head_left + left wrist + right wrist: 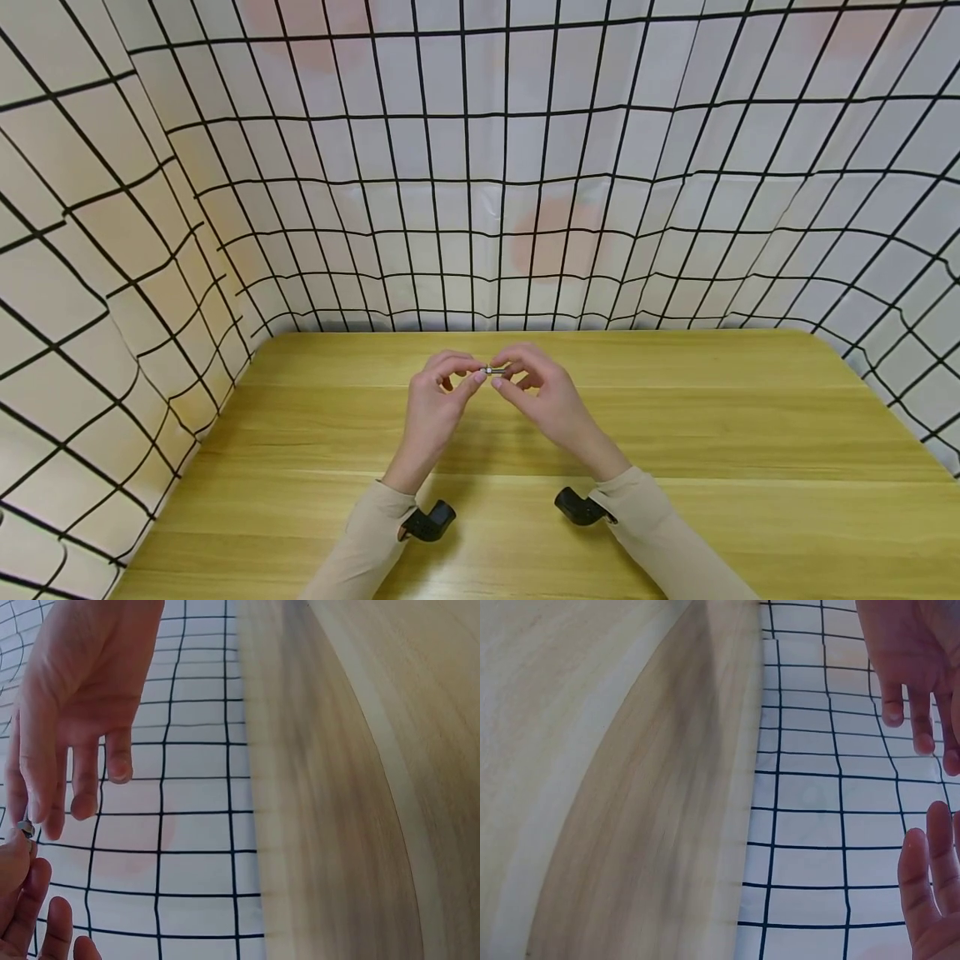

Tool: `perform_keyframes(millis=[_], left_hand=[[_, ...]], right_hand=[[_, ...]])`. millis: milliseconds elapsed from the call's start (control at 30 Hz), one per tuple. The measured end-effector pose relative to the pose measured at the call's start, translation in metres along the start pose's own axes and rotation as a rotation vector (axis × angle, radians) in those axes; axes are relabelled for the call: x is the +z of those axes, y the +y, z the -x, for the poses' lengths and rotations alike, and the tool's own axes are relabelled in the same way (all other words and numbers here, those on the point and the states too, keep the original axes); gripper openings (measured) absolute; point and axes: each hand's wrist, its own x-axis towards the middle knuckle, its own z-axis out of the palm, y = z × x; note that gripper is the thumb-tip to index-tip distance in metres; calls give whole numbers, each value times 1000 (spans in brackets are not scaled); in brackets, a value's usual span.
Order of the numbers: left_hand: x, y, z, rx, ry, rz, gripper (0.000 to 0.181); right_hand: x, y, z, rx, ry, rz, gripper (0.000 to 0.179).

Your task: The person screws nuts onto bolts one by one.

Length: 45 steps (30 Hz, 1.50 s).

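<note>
A small silvery metal bolt (492, 370) with a nut-like thicker part on it lies level between both hands, above the table. My left hand (435, 404) pinches its left end between thumb and forefinger. At the other end my right hand (547, 400) has its curled forefinger and thumb on either side of the shank; the thumb's exact contact is too small to tell. In the left wrist view the thicker part (26, 827) shows between the fingertips of the two hands. The right wrist view shows only some fingers of each hand, and the bolt is out of that picture.
The wooden table (262, 467) spreads beneath both hands. White cloth (487, 200) with a black grid hangs behind the table's far edge and along its sides. A black wrist camera (429, 522) sits at the left sleeve, another black camera (581, 506) at the right.
</note>
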Motion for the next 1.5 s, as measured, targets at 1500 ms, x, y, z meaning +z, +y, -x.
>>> perform_keyframes(millis=[1500], left_hand=[[1, 20, 5, 11, 4, 4, 5]], right_hand=[[2, 1, 1, -35, 26, 21, 19]])
